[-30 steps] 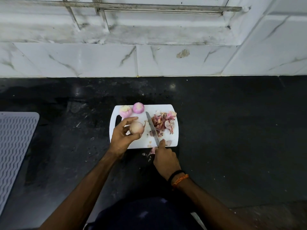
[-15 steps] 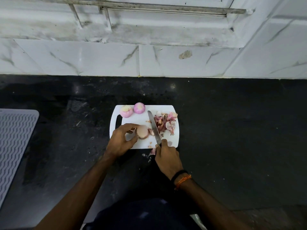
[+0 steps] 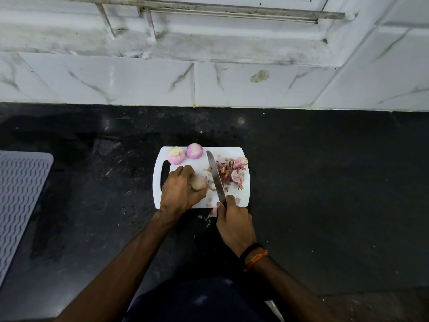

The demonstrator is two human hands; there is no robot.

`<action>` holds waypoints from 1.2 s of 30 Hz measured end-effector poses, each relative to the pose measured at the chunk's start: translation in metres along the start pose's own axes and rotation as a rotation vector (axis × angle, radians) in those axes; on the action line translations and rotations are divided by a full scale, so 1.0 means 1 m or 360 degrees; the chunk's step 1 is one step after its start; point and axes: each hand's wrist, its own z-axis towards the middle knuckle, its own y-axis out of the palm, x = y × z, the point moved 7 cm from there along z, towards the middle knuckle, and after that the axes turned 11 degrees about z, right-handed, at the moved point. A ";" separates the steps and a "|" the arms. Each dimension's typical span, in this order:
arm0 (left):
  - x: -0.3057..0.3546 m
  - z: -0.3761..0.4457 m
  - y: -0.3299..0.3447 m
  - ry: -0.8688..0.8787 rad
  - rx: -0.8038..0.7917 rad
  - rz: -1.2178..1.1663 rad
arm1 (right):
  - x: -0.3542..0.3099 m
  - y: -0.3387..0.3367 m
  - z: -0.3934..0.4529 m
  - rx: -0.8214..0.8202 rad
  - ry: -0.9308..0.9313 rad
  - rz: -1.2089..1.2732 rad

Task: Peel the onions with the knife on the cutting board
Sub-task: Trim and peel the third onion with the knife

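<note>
A white cutting board lies on the black counter. My left hand grips a pale onion down on the board, fingers curled over it. My right hand grips the knife's handle at the board's near edge. The knife has its blade pointing away from me, just right of the held onion. Two peeled pink onions sit at the board's far left corner. A heap of reddish onion skins lies to the right of the blade.
The black stone counter runs to a white marble-tiled wall at the back. A grey ribbed mat lies at the left edge. A few skin scraps lie off the board's near edge.
My left hand lowered the onion from above the board onto it and closed over it. The knife blade shifted slightly nearer to the onion.
</note>
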 end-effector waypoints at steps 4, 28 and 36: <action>-0.013 -0.006 -0.003 -0.0024 -0.0098 -0.0470 | 0.003 -0.002 -0.009 0.0014 0.0050 0.0075; 0.006 -0.017 -0.006 0.0231 -0.0312 -0.0595 | -0.006 0.007 -0.016 -0.0115 -0.0081 -0.0030; 0.008 -0.012 -0.004 0.0175 -0.0384 -0.0689 | -0.011 0.008 -0.011 -0.0121 -0.0050 -0.0064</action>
